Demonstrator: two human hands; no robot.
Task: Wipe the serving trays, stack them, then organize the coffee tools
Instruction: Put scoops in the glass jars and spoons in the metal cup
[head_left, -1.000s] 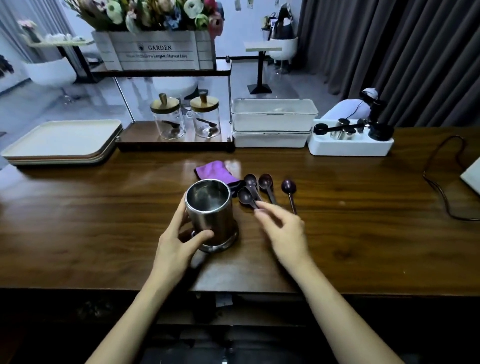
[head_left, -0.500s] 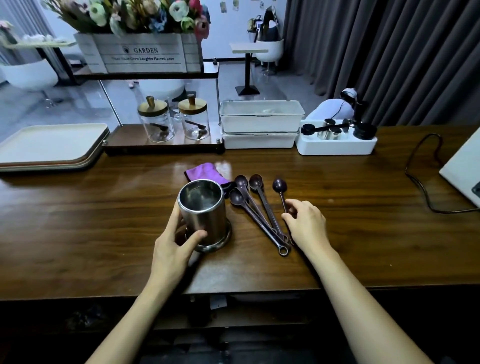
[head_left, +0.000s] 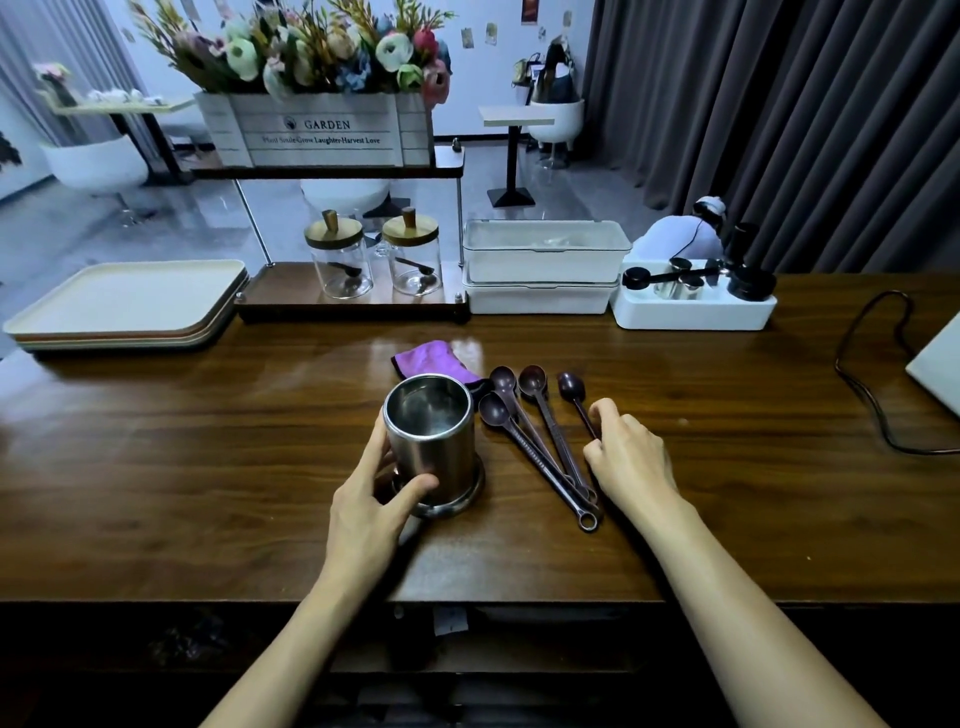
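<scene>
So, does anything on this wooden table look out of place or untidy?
Only small things. The crumpled purple cloth lies loose behind the round steel cup. One dark measuring spoon lies apart from the three fanned spoons. Nothing is spilled.

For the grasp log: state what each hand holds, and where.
Left hand: cylindrical steel cup, by its side wall. Right hand: short dark purple spoon, pinched at its handle end.

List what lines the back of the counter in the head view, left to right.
Stacked serving trays → left glass jar → right glass jar → stacked white boxes → white tool caddy.
</scene>
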